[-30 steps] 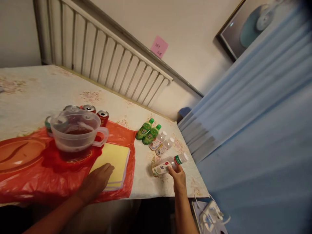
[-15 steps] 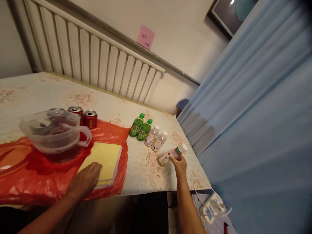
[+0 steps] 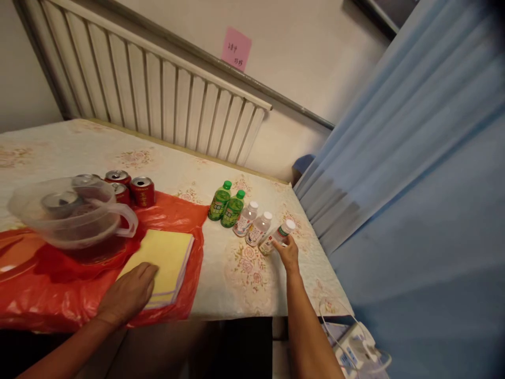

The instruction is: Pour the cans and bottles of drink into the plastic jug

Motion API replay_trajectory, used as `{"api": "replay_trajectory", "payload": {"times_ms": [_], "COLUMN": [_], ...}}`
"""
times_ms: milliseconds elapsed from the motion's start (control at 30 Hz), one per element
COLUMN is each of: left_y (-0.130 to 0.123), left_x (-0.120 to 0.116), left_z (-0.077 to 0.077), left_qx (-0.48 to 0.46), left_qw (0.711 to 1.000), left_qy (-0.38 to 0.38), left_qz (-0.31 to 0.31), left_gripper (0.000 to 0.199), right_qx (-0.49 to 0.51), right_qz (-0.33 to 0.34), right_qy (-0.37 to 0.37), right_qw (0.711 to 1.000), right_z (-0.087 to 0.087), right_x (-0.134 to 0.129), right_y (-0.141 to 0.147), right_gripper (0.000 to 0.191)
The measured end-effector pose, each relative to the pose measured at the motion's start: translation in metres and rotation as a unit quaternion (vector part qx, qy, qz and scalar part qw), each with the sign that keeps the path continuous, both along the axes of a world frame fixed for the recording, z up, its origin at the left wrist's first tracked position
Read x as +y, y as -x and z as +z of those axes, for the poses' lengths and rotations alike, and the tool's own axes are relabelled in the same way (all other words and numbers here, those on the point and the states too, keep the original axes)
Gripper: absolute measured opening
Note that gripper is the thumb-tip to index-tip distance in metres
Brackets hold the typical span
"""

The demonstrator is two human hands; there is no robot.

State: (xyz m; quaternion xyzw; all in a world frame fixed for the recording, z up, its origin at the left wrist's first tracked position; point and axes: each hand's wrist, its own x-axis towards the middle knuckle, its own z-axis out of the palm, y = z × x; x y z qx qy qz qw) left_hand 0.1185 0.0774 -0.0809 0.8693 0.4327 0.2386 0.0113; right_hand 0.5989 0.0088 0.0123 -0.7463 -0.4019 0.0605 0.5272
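My right hand [image 3: 290, 254] is closed around the upper part of a clear plastic drink bottle [image 3: 270, 243] with a white cap and a green band. That bottle stands at the right end of a slanting row, close beside another white-capped bottle [image 3: 258, 229]. A second white-capped bottle [image 3: 245, 219] and two green tea bottles [image 3: 226, 207] continue the row to the left. Loosely bent, my left hand [image 3: 132, 289] rests on the left edge of a yellow stack of paper or folded cloth [image 3: 168, 255], grasping nothing that I can see; its fingertips are partly hidden.
A transparent handled jug [image 3: 67, 223] stands on red plastic sheeting [image 3: 94, 295], with several red cans [image 3: 142, 191] behind it. The flowered tablecloth [image 3: 215, 263] ends at a near edge. A blue curtain [image 3: 394, 184] hangs right, above a power strip [image 3: 357, 345]. A radiator [image 3: 169, 100] lines the wall.
My right hand has moved the bottle away from me and slightly left, up against the row, and it is more upright. My left hand stays on the yellow stack. The view has shifted slightly.
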Motion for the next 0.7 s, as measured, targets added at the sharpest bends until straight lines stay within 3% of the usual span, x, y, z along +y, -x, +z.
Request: {"api": "replay_trajectory", "payload": {"times_ms": [267, 500, 700], "left_y": [0.003, 0.003, 0.005], "left_x": [0.001, 0.003, 0.004], "left_z": [-0.003, -0.005, -0.008], "left_qx": [0.077, 0.072, 0.063], "left_qw": [0.997, 0.997, 0.998], "left_qy": [-0.007, -0.016, -0.016], "left_qz": [0.012, 0.006, 0.001], "left_gripper": [0.031, 0.034, 0.034], "right_qx": [0.069, 0.081, 0.064], "right_qz": [0.027, -0.008, -0.012], "right_qy": [-0.013, 0.017, 0.027], "right_qw": [0.997, 0.997, 0.998], "right_z": [-0.036, -0.081, -0.092], "right_x": [0.002, 0.004, 0.006], "right_y": [0.001, 0.014, 0.008], "right_gripper": [0.059, 0.039, 0.039]}}
